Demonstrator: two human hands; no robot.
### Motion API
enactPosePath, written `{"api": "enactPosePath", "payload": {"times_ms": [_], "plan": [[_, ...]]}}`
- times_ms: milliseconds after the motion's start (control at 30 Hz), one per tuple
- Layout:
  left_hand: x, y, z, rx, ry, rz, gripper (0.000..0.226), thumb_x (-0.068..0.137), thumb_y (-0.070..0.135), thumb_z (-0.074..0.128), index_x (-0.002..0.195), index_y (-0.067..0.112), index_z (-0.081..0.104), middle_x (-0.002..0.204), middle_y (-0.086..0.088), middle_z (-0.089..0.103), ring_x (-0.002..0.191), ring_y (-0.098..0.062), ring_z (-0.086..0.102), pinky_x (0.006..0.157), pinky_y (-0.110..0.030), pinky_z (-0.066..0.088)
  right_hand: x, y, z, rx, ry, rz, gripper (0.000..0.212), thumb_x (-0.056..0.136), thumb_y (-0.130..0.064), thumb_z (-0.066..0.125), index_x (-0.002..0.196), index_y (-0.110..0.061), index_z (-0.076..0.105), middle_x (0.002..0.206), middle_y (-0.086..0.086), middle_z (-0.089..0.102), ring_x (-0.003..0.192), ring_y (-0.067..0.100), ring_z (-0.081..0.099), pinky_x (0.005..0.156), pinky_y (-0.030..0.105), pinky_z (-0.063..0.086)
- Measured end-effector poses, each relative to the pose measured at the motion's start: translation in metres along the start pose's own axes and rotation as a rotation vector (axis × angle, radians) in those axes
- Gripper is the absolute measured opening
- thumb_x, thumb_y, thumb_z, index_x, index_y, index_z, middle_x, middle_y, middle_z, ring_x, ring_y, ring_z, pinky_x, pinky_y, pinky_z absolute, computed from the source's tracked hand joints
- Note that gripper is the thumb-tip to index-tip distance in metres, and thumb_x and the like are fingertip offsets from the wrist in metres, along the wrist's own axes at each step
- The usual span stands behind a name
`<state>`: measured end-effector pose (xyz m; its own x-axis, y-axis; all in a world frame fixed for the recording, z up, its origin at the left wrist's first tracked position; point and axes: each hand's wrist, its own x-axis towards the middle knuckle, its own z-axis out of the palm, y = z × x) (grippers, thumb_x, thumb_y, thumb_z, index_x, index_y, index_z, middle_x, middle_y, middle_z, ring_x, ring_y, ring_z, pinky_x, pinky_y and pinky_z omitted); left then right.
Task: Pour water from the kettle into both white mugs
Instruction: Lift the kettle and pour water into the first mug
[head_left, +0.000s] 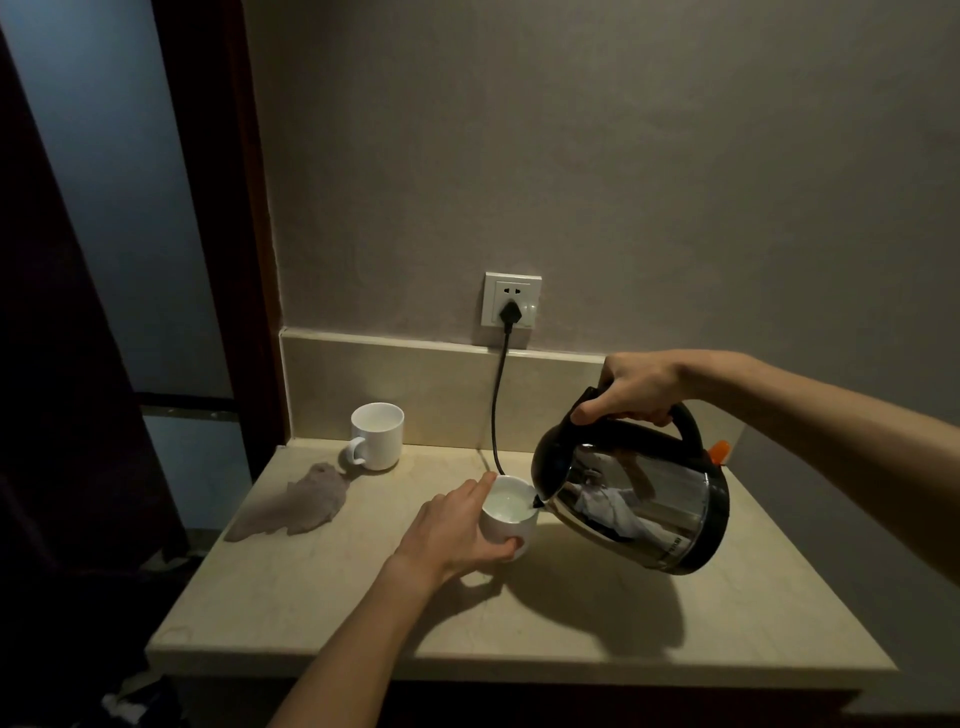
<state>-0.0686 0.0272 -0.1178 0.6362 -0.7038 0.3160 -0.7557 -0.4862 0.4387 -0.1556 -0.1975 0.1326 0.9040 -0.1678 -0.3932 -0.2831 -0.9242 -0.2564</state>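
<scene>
On the pale stone desk (571, 613), taking the near white mug (508, 522) as the reference point:

Near white mug: upright, middle of the desk, holding pale liquid. Left hand (457, 530) wraps it from the left, fingers (480, 486) curled round the far side and thumb round the near side, gripping the mug.

Electric kettle (631, 499): steel body, black lid, handle and base ring; held in the air just right of the near mug, tilted toward it, its spout over the mug's right rim. Whether the spout touches the rim cannot be told. Right hand (631, 387) grips the black handle on top, fingers closed round it, thumb pressed on the handle's front end. An orange tab (719, 451) shows at the kettle's rear.

Far white mug (375, 435): upright, behind and left of the near mug, against the backsplash, handle turned to the front left; well apart from the near mug.

Grey cloth (293, 506): crumpled, lying flat left of the near mug, just in front of the far mug.

Wall socket (511, 301): behind the near mug, above the backsplash, with a black plug seated; its black cord (497, 405) hangs down to the desk just behind the near mug.
</scene>
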Motion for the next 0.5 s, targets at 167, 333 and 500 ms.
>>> {"api": "enactPosePath", "payload": {"times_ms": [167, 333, 500], "plan": [[0.0001, 0.0012, 0.0003, -0.008, -0.004, 0.006, 0.096, 0.078, 0.076, 0.064, 0.156, 0.031, 0.029, 0.138, 0.004, 0.058, 0.110, -0.013, 0.060, 0.091, -0.028, 0.056, 0.0008, 0.0006, 0.0007, -0.020, 0.025, 0.002, 0.045, 0.090, -0.053, 0.064, 0.092, -0.009, 0.073, 0.067, 0.003, 0.055, 0.052, 0.012, 0.050, 0.047, 0.023, 0.044], [-0.0002, 0.0014, -0.0008, 0.000, 0.000, 0.006, 0.097, 0.079, 0.075, 0.064, 0.157, 0.029, 0.029, 0.140, 0.004, 0.057, 0.112, -0.013, 0.060, 0.093, -0.029, 0.056, 0.0024, -0.0016, 0.0001, -0.032, 0.024, 0.003, 0.047, 0.090, -0.053, 0.064, 0.095, -0.007, 0.073, 0.068, 0.003, 0.054, 0.052, 0.012, 0.050, 0.048, 0.023, 0.043], [0.0000, 0.0023, -0.0013, 0.022, 0.005, 0.003, 0.095, 0.079, 0.075, 0.063, 0.155, 0.029, 0.030, 0.136, 0.003, 0.060, 0.109, -0.016, 0.061, 0.090, -0.031, 0.056, 0.0008, -0.0025, 0.0002, -0.038, 0.018, -0.008, 0.048, 0.090, -0.053, 0.063, 0.096, -0.007, 0.074, 0.068, 0.003, 0.054, 0.052, 0.013, 0.049, 0.048, 0.023, 0.043]]}}
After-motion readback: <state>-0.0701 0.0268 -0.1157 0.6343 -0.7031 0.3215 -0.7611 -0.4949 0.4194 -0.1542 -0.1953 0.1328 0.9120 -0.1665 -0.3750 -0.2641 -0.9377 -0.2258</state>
